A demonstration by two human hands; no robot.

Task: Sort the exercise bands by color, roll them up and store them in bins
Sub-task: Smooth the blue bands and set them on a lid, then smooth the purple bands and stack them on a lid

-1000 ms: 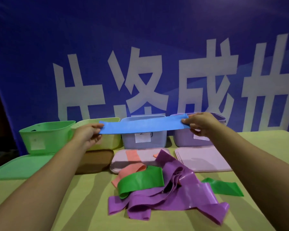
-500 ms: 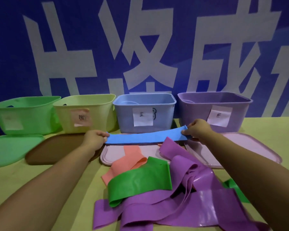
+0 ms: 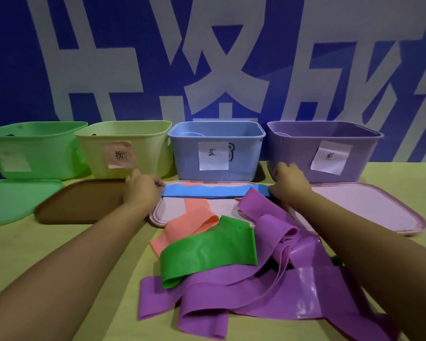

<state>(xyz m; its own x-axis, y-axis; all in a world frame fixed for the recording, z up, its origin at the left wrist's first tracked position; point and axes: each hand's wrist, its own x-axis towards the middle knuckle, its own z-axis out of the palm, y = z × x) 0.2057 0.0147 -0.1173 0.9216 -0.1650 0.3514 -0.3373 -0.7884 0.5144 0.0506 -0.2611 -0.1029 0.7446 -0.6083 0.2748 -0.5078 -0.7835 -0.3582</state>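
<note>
Exercise bands of stretchy rubber lie in a heap on the yellow-green bench (image 3: 47, 247) in front of me: long purple bands (image 3: 244, 289), one wide green band (image 3: 207, 249) on top of them, and one salmon-pink band (image 3: 190, 222). Behind them stand four plastic bins in a row, and the pale blue bin (image 3: 215, 153) with a white paper label is the right home, I think, for the flat blue band (image 3: 207, 190). This band lies stretched across the pale pink lid (image 3: 172, 210), just before the blue bin. My left hand (image 3: 142, 190) pinches its left end and my right hand (image 3: 289, 185) grips its right end, so both are clenched on it. To roll it well, I should keep it flat and straight, then turn one end over tightly and keep the edges even, otherwise the roll becomes a cone and opens inside the bin.
</note>
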